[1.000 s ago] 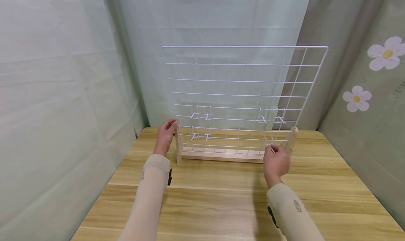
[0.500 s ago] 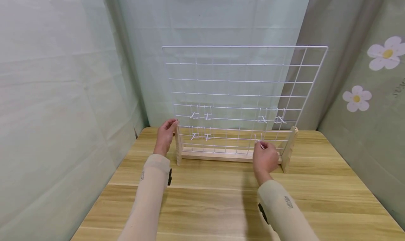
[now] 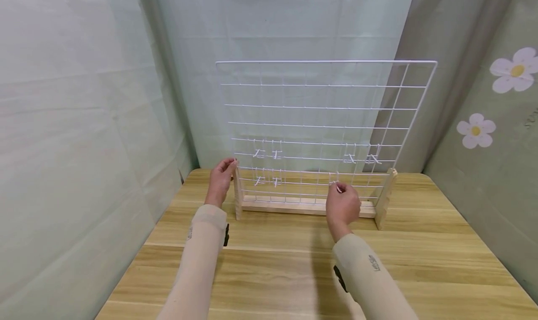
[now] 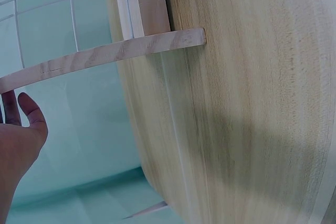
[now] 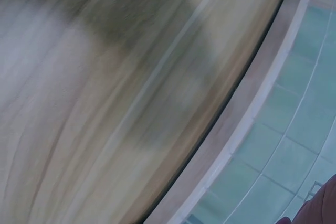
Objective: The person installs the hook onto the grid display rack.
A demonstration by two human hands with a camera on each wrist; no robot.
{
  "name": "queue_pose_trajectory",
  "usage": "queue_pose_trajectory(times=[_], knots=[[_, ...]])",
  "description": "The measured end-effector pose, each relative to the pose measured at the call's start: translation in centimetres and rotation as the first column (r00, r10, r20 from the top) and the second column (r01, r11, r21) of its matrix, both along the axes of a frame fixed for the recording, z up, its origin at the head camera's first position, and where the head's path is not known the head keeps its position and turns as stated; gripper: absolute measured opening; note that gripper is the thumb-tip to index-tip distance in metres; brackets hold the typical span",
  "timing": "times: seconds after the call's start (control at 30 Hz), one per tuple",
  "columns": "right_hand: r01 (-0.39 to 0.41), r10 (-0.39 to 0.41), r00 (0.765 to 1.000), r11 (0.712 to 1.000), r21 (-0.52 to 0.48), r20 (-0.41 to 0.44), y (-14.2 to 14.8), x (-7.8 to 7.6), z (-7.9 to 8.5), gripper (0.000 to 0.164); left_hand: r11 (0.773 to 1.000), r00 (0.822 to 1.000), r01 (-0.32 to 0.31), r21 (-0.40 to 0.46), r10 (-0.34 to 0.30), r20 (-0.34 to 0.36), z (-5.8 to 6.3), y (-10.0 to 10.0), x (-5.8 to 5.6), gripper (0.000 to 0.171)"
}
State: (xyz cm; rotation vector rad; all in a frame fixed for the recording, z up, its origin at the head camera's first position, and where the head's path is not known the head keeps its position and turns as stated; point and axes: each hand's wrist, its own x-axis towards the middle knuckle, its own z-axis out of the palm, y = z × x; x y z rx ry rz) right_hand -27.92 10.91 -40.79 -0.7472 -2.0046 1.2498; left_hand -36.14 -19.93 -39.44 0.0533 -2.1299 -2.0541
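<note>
A white wire grid rack (image 3: 323, 108) stands upright in a pale wooden base (image 3: 290, 207) with a post at each end. At its left post (image 4: 105, 52) my left hand (image 3: 220, 180) holds the top with fingertips and thumb; part of the fingers is hidden behind the wood. My right hand (image 3: 342, 205) pinches a small white wire hook (image 3: 334, 180) in front of the grid's lower rows, right of the middle. The hook's two upper prongs are at a horizontal wire; whether they are hung over it, I cannot tell. Only a bit of the right hand (image 5: 317, 208) shows in the right wrist view.
Several similar white hooks hang on the grid: a pair upper left (image 3: 266, 152), a pair below it (image 3: 268, 180) and a pair upper right (image 3: 361, 157). The wooden table (image 3: 269, 264) lies in front. Pale green cloth (image 3: 84, 124) surrounds it at the sides and back.
My right hand has moved left along the lower rows, carrying the hook, and slightly up. The left hand has stayed at the left post.
</note>
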Motion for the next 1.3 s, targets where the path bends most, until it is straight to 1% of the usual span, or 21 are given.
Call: queue_pose_trajectory(times=[0.27, 0.53, 0.8, 0.9, 0.97, 1.1, 1.13, 1.2, 1.3], knots=[[0.018, -0.018, 1.000, 1.000, -0.018, -0.010, -0.8, -0.5, 0.6, 0.022, 1.000, 1.000, -0.005, 0.021, 0.005, -0.003, 0.0, 0.0, -0.1, 0.039], [0.026, -0.026, 0.999, 0.999, -0.037, 0.021, -0.7, -0.7, 0.9, 0.023, 0.999, 1.000, -0.003, 0.039, 0.003, -0.001, 0.1, 0.2, -0.1, 0.038], [-0.002, 0.004, 0.999, 0.999, -0.036, 0.045, -0.6, -0.8, 0.6, 0.023, 0.999, 1.000, 0.001, 0.047, -0.002, 0.015, 0.1, 0.2, -0.2, 0.042], [-0.015, 0.016, 0.998, 0.999, -0.032, 0.055, -0.6, -0.8, 0.4, 0.024, 0.998, 0.999, 0.007, 0.056, -0.009, 0.031, 0.5, 0.2, 0.0, 0.042], [-0.015, 0.017, 0.998, 0.999, -0.034, 0.058, -0.7, -0.8, 0.4, 0.024, 0.999, 0.999, 0.013, 0.052, -0.014, 0.028, 1.2, 0.4, 0.5, 0.040], [-0.011, 0.014, 0.998, 0.999, -0.041, 0.064, -0.7, -1.0, 0.5, 0.024, 0.999, 1.000, -0.004, 0.034, 0.004, -0.009, 0.8, 0.4, 0.3, 0.038], [-0.010, 0.013, 0.998, 0.999, -0.043, 0.068, -0.7, -1.0, 0.5, 0.024, 1.000, 1.000, -0.008, 0.030, 0.009, -0.023, 0.5, 0.4, 0.2, 0.038], [-0.014, 0.017, 0.997, 0.999, -0.043, 0.077, -0.7, -1.0, 0.4, 0.024, 1.000, 0.999, -0.017, 0.026, 0.017, -0.035, -0.2, 0.2, -0.4, 0.039], [-0.028, 0.032, 0.995, 0.999, -0.041, 0.091, -0.6, -1.0, 0.2, 0.024, 1.000, 0.999, -0.016, 0.020, 0.017, -0.034, -0.1, 0.2, -0.3, 0.039]])
